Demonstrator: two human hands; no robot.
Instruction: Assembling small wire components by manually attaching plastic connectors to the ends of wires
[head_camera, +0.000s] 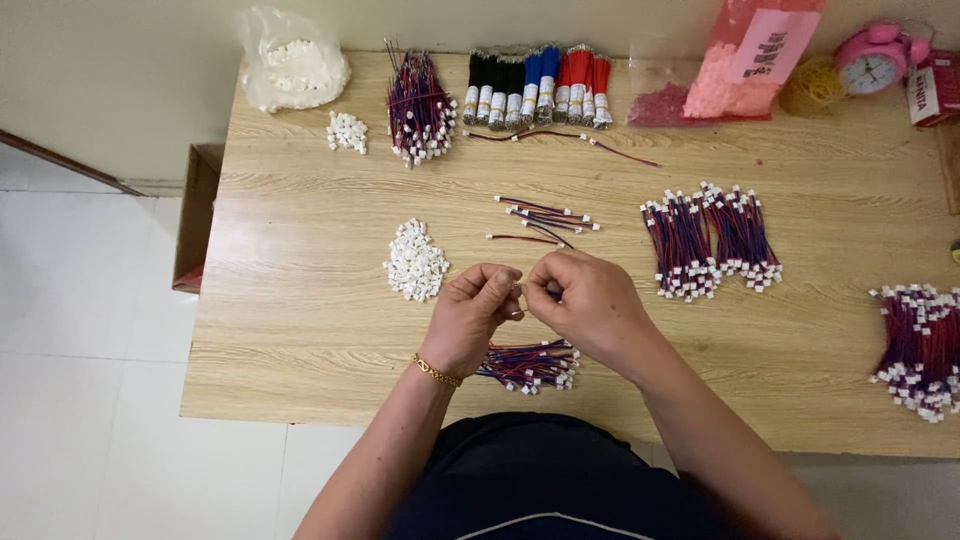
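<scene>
My left hand (470, 315) and my right hand (585, 300) meet above the wooden table (300, 330), fingertips pinched together on a small white connector with a thin red-and-blue wire (519, 291). The wire is mostly hidden by my fingers. Just under my hands lies a bundle of red-and-blue wires with white plugs (530, 364). A pile of loose white connectors (415, 261) sits left of my left hand. A few loose wires (545, 217) lie just beyond my hands.
Finished wire bundles lie at the right (710, 240) and far right (920, 345). Along the back edge are a bag of white parts (292, 60), a wire bunch (418, 105), black, blue and red wire rolls (540, 85), pink bags (730, 70) and a pink clock (872, 58). A cardboard box (195, 215) stands left.
</scene>
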